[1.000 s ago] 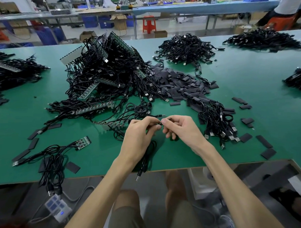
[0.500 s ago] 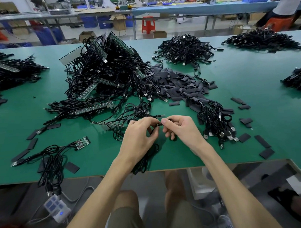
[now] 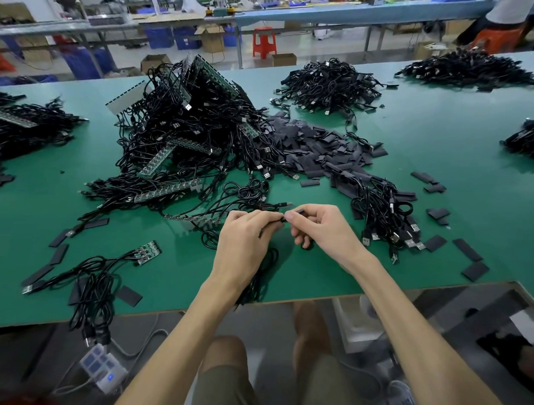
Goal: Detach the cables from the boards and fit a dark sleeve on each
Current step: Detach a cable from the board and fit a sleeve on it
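Note:
My left hand (image 3: pixel 243 241) grips a black cable (image 3: pixel 261 278) whose loops hang below the hand toward the table's front edge. My right hand (image 3: pixel 321 228) pinches a small dark sleeve (image 3: pixel 298 210) at the cable's end, fingertips of both hands nearly touching. Behind the hands lies a long narrow board (image 3: pixel 192 219) with cables attached. A big heap of boards and black cables (image 3: pixel 189 130) rises at the middle left. Loose dark sleeves (image 3: pixel 316 149) are piled to its right.
A bundle of cables (image 3: pixel 386 218) lies right of my hands, with stray sleeves (image 3: pixel 467 248) around it. A small board with cables (image 3: pixel 146 252) sits at the front left. More cable heaps (image 3: pixel 330 83) lie at the back. A power strip (image 3: pixel 102 369) hangs below the table edge.
The hanging cable loops have drawn up closer under my left hand. Both hands stay together at the cable's end, hardly shifted.

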`<state>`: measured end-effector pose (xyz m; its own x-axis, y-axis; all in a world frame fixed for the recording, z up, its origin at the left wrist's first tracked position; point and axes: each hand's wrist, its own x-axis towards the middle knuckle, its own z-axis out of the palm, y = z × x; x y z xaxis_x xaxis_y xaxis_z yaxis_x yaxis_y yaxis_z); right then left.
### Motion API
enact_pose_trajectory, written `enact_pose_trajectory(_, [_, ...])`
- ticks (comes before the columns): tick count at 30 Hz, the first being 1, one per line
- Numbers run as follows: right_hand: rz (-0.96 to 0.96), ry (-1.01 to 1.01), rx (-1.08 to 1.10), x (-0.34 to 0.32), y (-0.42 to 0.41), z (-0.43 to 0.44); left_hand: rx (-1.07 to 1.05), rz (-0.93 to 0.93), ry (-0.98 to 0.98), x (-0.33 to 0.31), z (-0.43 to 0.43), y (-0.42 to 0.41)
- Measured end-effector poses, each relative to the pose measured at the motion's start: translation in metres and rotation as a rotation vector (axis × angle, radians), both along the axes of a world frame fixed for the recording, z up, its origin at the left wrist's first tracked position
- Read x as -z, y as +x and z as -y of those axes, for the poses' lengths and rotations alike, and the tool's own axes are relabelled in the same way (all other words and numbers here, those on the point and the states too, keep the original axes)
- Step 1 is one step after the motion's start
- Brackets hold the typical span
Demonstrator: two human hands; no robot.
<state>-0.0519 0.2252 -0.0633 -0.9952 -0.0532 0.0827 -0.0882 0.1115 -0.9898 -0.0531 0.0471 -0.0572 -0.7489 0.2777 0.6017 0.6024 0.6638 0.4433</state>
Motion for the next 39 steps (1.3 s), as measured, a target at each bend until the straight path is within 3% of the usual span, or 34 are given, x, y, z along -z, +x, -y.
enact_pose_trajectory(10, [-0.007, -0.031, 0.0, -0.0006, -0.0007, -0.0011, -0.003, 0.117, 0.126, 0.0015, 0.0009, -0.0048])
enact_pose_trajectory(39, [0.007, -0.016, -0.029, 0.0043, -0.0007, -0.0035, 0.065, 0.14, 0.133, 0.006, 0.0045, -0.0083])
